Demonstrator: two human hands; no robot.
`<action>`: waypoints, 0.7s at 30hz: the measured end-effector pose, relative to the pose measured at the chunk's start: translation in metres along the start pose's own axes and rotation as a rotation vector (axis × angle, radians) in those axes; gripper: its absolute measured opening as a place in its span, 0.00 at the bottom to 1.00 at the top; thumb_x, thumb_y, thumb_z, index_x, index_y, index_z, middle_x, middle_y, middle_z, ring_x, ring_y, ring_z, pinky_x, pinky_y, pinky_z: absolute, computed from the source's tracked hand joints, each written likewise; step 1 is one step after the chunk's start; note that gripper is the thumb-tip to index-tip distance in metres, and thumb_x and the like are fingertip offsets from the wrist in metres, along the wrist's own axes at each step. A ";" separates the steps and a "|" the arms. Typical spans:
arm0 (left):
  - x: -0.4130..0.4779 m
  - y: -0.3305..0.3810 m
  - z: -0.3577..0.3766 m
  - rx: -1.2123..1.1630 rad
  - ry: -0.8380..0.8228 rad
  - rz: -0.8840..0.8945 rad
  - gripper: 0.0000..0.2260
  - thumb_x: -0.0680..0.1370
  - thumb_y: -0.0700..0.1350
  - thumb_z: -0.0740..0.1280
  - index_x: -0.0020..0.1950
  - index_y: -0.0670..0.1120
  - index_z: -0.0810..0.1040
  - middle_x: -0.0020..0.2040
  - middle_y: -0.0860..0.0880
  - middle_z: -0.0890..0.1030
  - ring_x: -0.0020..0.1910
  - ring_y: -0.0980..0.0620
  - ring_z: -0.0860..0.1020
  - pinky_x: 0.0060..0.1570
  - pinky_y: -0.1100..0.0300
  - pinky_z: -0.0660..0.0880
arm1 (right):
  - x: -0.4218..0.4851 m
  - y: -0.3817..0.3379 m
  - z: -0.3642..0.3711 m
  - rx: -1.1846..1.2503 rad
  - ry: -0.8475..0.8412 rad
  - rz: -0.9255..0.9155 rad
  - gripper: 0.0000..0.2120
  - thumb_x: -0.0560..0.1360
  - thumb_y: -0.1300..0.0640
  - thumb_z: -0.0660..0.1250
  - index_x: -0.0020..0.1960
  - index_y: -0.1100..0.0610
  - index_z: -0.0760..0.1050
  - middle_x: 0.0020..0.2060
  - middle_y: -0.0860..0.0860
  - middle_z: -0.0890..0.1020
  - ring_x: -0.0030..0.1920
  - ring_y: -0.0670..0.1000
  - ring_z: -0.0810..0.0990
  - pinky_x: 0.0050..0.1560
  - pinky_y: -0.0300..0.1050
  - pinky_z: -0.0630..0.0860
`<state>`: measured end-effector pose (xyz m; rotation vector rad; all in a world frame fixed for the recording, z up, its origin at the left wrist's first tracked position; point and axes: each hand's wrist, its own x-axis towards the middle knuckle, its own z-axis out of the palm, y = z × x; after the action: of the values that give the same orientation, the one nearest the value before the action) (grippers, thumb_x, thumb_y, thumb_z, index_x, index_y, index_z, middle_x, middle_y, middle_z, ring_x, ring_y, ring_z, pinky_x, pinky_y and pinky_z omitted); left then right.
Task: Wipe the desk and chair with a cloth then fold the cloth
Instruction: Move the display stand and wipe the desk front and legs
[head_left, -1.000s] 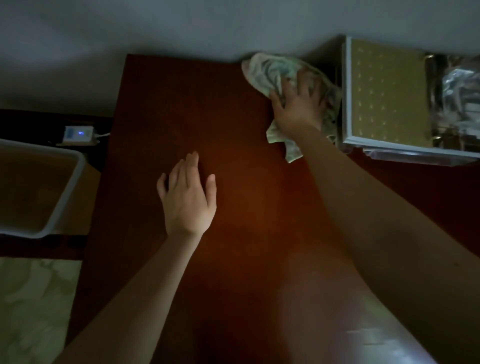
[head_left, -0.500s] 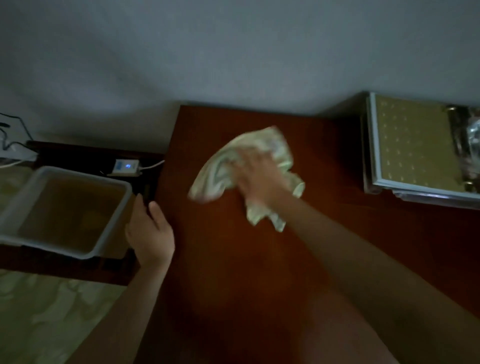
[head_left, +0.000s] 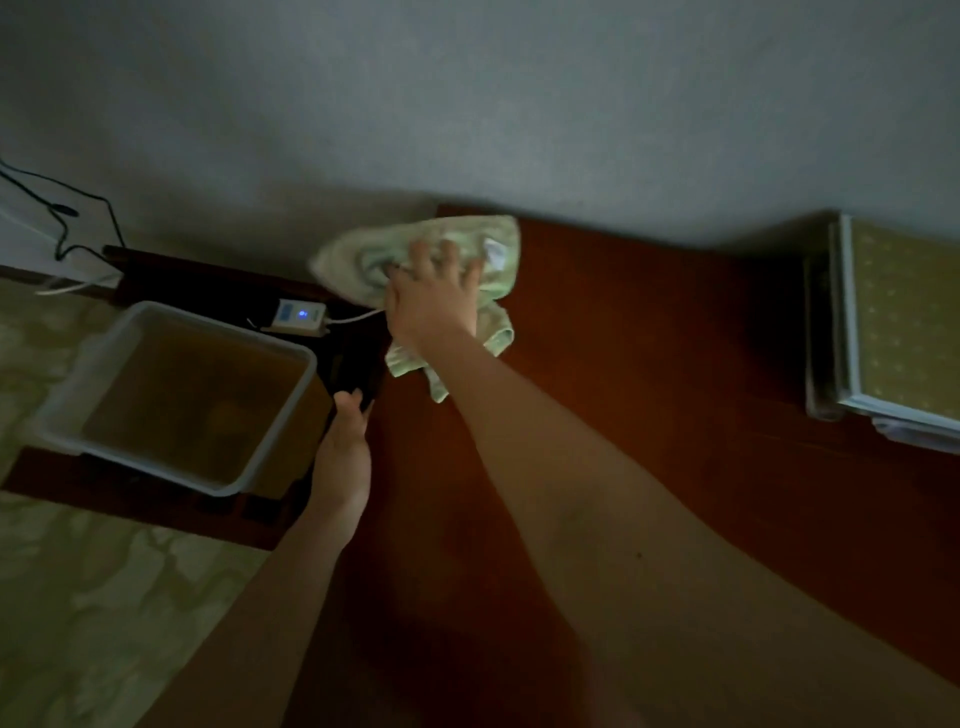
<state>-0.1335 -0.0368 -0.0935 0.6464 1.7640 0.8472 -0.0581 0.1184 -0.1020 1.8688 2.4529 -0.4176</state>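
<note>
While the right hand (head_left: 431, 301) presses spread fingers on the cloth (head_left: 358, 260), bunched crosswise at the table's (head_left: 649, 364) far corner in the upper middle of the frame, the left hand (head_left: 343, 447) rests at the edge below. Whether it grips is unclear in the dimness.

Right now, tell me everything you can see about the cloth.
The cloth is soft, pale green-and-white patterned fabric, crumpled rather than folded. It lies at the far left corner of the desk, one end overhanging the left edge, another trailing toward the person. The right hand presses flat on it, fingers spread.
</note>
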 end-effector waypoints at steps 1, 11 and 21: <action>0.000 -0.002 0.000 0.026 -0.009 0.011 0.29 0.79 0.62 0.41 0.77 0.51 0.58 0.75 0.50 0.62 0.75 0.50 0.59 0.71 0.53 0.53 | -0.001 0.003 -0.001 0.009 -0.019 -0.049 0.22 0.81 0.47 0.47 0.75 0.44 0.58 0.77 0.51 0.53 0.76 0.61 0.45 0.71 0.66 0.42; -0.013 -0.010 0.000 0.308 -0.086 0.071 0.26 0.82 0.58 0.44 0.77 0.47 0.57 0.76 0.48 0.60 0.75 0.48 0.59 0.71 0.53 0.55 | -0.078 0.190 -0.019 0.158 0.137 0.651 0.24 0.81 0.44 0.44 0.76 0.42 0.51 0.77 0.51 0.50 0.76 0.59 0.47 0.72 0.61 0.40; -0.029 -0.012 0.012 0.746 0.070 0.095 0.31 0.81 0.60 0.46 0.77 0.42 0.51 0.77 0.40 0.53 0.75 0.41 0.55 0.72 0.42 0.56 | -0.252 0.151 0.020 0.106 -0.019 0.437 0.28 0.75 0.38 0.35 0.75 0.38 0.51 0.77 0.48 0.52 0.77 0.56 0.47 0.72 0.59 0.40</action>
<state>-0.1134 -0.0629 -0.0888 1.1964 2.1244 0.2430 0.1523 -0.0866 -0.1036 2.3451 1.9577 -0.5422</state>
